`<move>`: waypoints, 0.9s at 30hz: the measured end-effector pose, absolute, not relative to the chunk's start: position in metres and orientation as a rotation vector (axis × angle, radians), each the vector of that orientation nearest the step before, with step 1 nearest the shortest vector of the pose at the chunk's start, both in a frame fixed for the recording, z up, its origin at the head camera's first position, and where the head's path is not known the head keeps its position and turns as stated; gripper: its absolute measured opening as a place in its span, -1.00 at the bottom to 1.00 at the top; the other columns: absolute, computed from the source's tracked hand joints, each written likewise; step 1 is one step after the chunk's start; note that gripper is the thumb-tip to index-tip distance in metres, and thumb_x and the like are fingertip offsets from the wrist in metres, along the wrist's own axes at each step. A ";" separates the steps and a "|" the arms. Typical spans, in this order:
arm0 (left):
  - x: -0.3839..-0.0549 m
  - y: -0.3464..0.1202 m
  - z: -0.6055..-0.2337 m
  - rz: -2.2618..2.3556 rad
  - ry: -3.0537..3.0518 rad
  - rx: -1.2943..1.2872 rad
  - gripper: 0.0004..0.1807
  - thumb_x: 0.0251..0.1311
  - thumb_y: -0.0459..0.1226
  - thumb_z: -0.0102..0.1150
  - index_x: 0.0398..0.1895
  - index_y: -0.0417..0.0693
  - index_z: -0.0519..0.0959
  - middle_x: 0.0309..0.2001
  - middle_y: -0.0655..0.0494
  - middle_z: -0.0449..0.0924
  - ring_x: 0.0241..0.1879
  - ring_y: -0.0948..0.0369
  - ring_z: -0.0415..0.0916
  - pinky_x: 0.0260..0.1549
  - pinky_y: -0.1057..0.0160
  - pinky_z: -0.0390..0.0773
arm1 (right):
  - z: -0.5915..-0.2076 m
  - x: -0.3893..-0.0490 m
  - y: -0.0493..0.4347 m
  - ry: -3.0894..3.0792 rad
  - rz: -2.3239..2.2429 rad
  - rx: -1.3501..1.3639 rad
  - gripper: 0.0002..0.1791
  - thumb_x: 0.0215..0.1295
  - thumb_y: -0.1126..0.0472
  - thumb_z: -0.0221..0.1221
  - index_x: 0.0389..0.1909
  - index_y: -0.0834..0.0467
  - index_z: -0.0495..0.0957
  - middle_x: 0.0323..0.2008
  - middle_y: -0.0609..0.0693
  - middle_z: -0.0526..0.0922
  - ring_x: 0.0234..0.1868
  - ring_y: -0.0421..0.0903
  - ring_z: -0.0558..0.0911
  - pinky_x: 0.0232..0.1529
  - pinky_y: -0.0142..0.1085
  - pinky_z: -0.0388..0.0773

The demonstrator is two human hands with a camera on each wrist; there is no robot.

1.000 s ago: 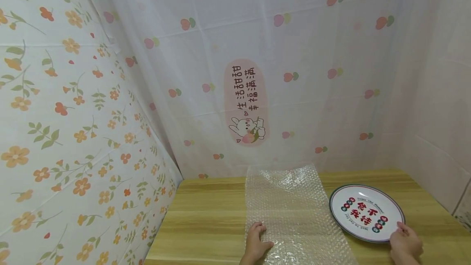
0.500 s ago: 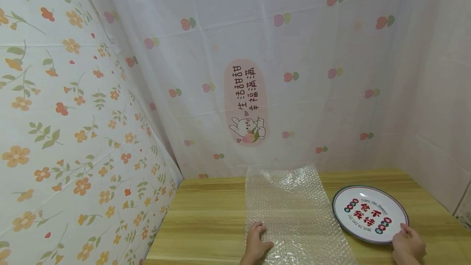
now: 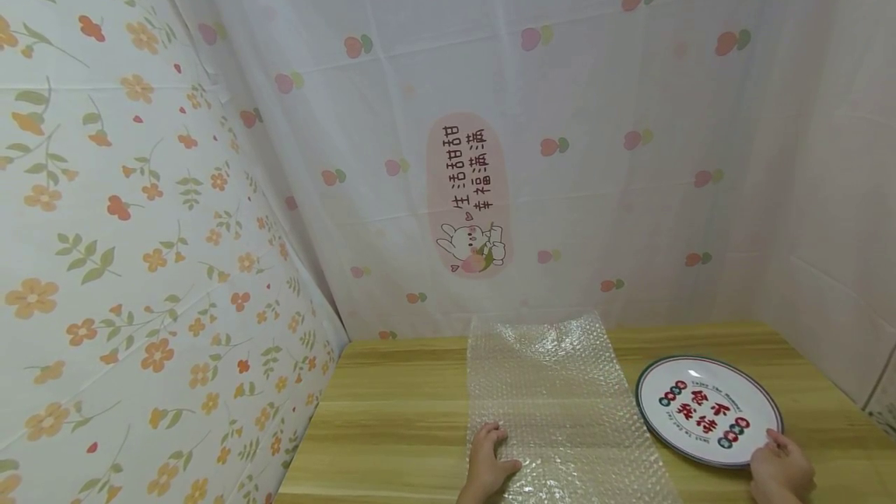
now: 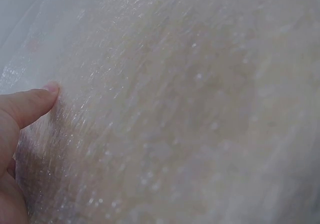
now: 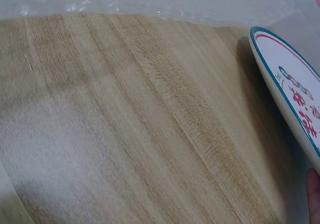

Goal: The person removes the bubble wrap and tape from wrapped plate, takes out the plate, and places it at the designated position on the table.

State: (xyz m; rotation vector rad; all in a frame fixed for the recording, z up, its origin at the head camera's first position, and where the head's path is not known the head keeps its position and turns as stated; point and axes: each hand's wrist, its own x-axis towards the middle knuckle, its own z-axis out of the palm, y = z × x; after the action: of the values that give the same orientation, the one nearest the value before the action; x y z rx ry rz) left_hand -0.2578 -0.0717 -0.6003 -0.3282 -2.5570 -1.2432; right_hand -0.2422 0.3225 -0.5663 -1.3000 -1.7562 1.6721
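Note:
A white oval plate (image 3: 700,430) with a green rim, a red line inside it and red characters lies at the right of the head view. My right hand (image 3: 784,469) pinches its near right edge, thumb on top. In the right wrist view the plate (image 5: 280,59) appears at the far right with a shadow under its rim, and a fingertip shows below. A sheet of clear bubble wrap (image 3: 546,387) stretches over the table to the left of the plate. My left hand (image 3: 486,461) rests on its left edge with fingers and thumb spread.
Both hands are over a wood-grain table (image 3: 399,411). Behind it hangs a pale curtain (image 3: 595,201) with a heart print, and a flowered cloth (image 3: 175,255) covers the left side. The far end of the bubble wrap reaches the curtain's foot.
The right hand and the plate have shifted a little to the right and toward me, away from the bubble wrap. The left hand has stayed in place.

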 end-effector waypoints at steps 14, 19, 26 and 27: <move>-0.258 -0.074 -0.603 -1.227 -2.527 -0.376 -0.55 -0.45 -0.33 0.44 -0.34 -0.24 0.53 -0.10 -0.12 0.44 -0.03 -0.10 0.33 0.00 0.08 0.29 | -0.564 -0.244 0.321 -1.772 1.634 -1.296 -0.63 0.34 0.28 -0.21 -0.09 -0.34 0.27 0.17 0.15 0.30 -0.53 -0.55 0.16 -0.67 -0.63 0.16; -0.258 -0.073 -0.602 -1.214 -2.541 -0.368 -0.56 -0.44 -0.34 0.44 -0.34 -0.26 0.54 -0.10 -0.14 0.44 -0.04 -0.10 0.34 -0.01 0.09 0.30 | -0.566 -0.245 0.321 -1.792 1.625 -1.281 -0.63 0.32 0.29 -0.19 -0.24 -0.37 0.26 0.16 0.17 0.31 -0.58 -0.54 0.13 -0.69 -0.59 0.20; -0.257 -0.072 -0.600 -1.237 -2.576 -0.335 -0.57 -0.43 -0.37 0.42 -0.34 -0.27 0.53 -0.08 -0.15 0.44 -0.02 -0.11 0.32 0.01 0.05 0.28 | -0.570 -0.248 0.320 -1.801 1.624 -1.300 -0.61 0.33 0.28 -0.17 -0.11 -0.35 0.31 0.17 0.11 0.32 -0.48 -0.50 0.24 -0.64 -0.55 0.20; -0.257 -0.072 -0.599 -1.238 -2.576 -0.335 -0.57 -0.43 -0.37 0.42 -0.34 -0.27 0.53 -0.08 -0.15 0.43 -0.02 -0.11 0.32 0.01 0.05 0.28 | -0.569 -0.248 0.319 -1.805 1.624 -1.294 -0.62 0.32 0.28 -0.17 -0.18 -0.38 0.30 0.17 0.11 0.32 -0.49 -0.51 0.23 -0.63 -0.56 0.21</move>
State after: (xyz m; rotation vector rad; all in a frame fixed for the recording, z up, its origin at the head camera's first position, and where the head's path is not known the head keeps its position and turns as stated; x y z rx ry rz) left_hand -0.2572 -0.0721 -0.5992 -0.3353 -2.5756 -1.2385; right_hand -0.2475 0.3195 -0.5695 -1.2945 -1.8051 1.6237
